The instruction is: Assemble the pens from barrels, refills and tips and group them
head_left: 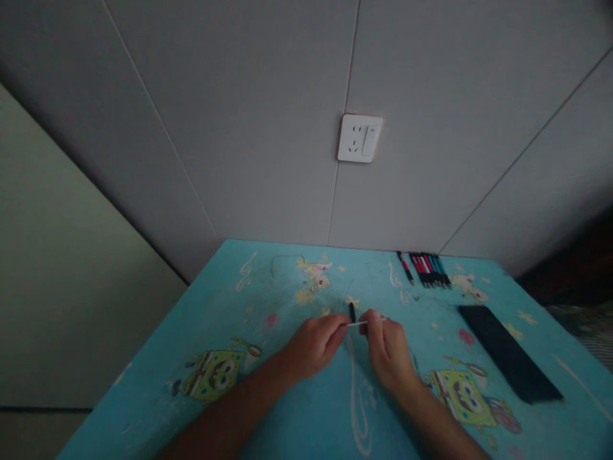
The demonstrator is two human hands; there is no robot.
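Observation:
A thin white rod (pixel 356 324), which looks like a pen refill, spans the gap between my two hands above the middle of the table. My left hand (pixel 317 342) pinches its left end between thumb and fingers. At the other end, my right hand (pixel 384 342) has its fingers closed around the rod, and the tip pokes out a little past them. Just beyond the rod, a short black pen part (pixel 352 312) lies on the table in the gap between the hands. The fingertips hide both of the rod's gripped portions.
The table (pixel 306 421) wears a blue cartoon-print cover. At the back right, several red, blue and black pens (pixel 430 270) lie in a row, with one separate pen (pixel 405 268) to their left. A dark flat strip (pixel 508 351) lies at right. The wall behind carries a socket (pixel 360 138).

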